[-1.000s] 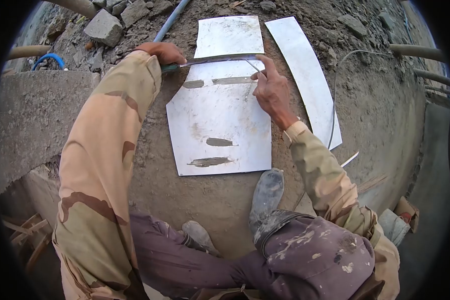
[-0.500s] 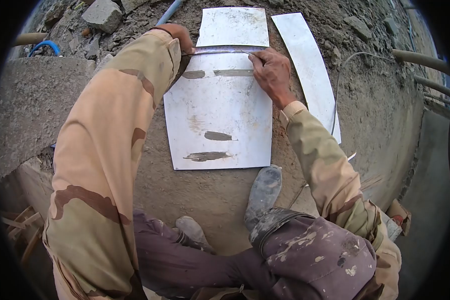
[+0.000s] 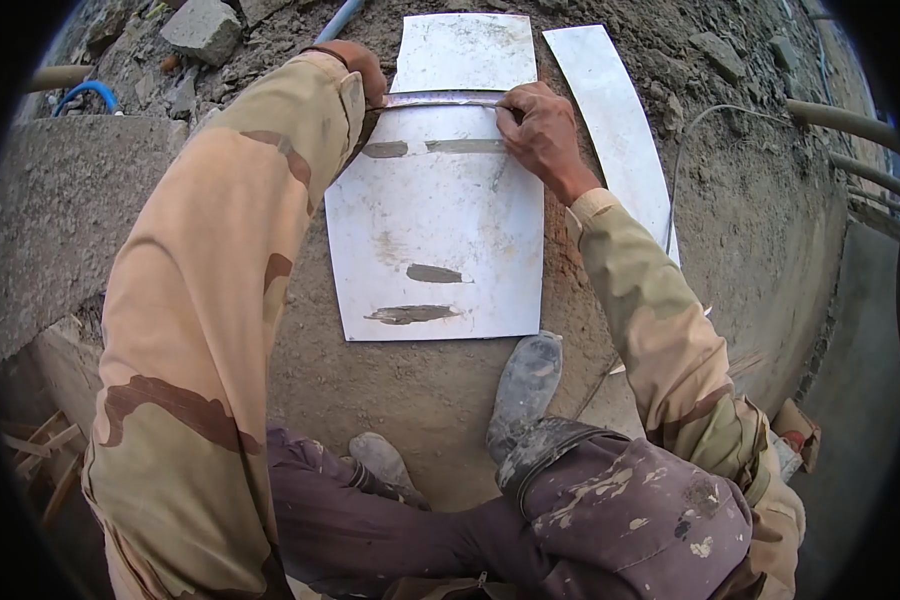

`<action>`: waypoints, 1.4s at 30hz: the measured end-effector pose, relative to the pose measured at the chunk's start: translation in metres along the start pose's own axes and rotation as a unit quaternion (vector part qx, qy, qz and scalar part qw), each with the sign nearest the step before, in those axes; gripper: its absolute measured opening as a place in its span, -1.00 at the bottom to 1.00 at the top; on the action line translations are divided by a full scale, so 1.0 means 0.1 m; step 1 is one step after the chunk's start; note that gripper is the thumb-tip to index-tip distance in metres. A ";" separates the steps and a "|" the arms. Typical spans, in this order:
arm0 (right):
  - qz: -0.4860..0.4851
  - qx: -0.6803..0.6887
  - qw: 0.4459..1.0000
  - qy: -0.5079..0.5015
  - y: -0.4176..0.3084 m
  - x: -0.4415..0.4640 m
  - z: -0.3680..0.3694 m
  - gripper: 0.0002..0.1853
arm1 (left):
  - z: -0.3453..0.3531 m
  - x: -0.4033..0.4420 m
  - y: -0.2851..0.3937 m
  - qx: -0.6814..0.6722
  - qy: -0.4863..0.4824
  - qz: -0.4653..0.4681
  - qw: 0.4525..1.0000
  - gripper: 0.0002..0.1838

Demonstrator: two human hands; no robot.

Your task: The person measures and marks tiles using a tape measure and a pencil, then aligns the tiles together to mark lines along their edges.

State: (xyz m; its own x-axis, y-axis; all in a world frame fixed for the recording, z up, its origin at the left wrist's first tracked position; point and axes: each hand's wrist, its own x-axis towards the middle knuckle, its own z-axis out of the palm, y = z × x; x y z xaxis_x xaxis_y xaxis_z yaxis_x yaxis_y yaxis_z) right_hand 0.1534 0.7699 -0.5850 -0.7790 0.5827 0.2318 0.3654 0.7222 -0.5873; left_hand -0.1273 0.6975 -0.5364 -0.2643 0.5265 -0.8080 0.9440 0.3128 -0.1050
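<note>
Right hand (image 3: 542,125) has edged toward left hand (image 3: 363,72), both hands' fingers gripping strip (image 3: 440,100) near sheet's (image 3: 438,215) edge.

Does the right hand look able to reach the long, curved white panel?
Likely yes: only soil shows between the right hand and the panel, though its fingers are at a thin shiny strip.

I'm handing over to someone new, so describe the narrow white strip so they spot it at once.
Find the big white sheet on the dirt. Just beyond the right hand, to the sheet's right, lies the strip: long, slightly bowed, without the sheet's grey patches.
</note>
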 end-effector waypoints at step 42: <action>-0.023 -0.055 0.997 -0.042 -0.10 0.11 0.00 -0.92 | 0.11 0.02 -0.15 -0.074 0.020 0.051 0.996 -0.30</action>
State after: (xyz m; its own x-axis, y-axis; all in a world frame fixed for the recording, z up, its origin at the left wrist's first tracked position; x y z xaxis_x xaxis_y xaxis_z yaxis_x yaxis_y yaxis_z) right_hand 0.1414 0.7688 -0.5760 -0.8338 0.5189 0.1885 0.3789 0.7862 -0.4881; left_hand -0.1394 0.6855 -0.5423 -0.1796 0.5910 -0.7864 0.9275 0.3681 0.0648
